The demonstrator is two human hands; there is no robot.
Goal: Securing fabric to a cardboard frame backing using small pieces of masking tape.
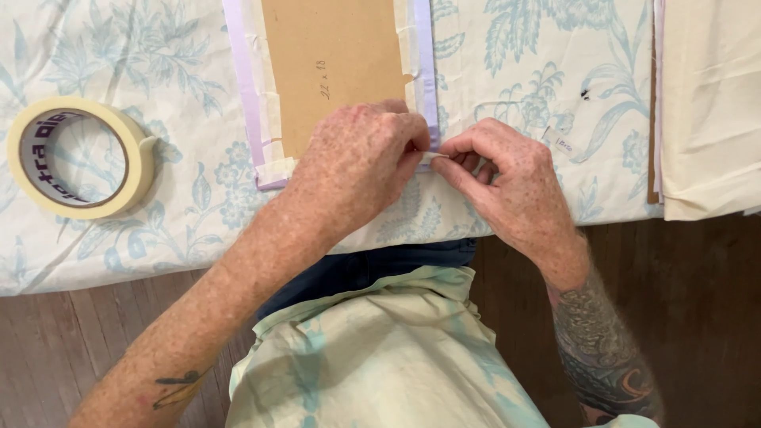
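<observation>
In the middle of the frame both hands meet at the lower right corner of a brown cardboard panel (333, 71). The panel lies on a floral-printed cloth (158, 63) in pale blue and cream that covers the worktop, and it runs up out of the top edge of the picture. Lilac fabric (426, 71) is folded over its long edges and held down with short strips of cream masking tape (275, 170); one such strip wraps the lower left corner.

The left hand (357, 162) lies knuckles up over the bottom edge of the panel, its fingers curled and pressed down on the corner. The right hand (507, 178) comes in from the right, thumb and forefinger pressed together on a small piece of tape (434, 158) just where the lilac edge ends, touching the fingertips of the left hand.

At the left of the frame, well apart from the hands, a roll of masking tape (79, 157) lies flat on the cloth. At the right edge lies a stack of plain cream fabric (709, 103). Below the cloth's near edge shows a dark wooden floor (697, 317), and the person's lap in the bottom centre is draped with more printed cloth.
</observation>
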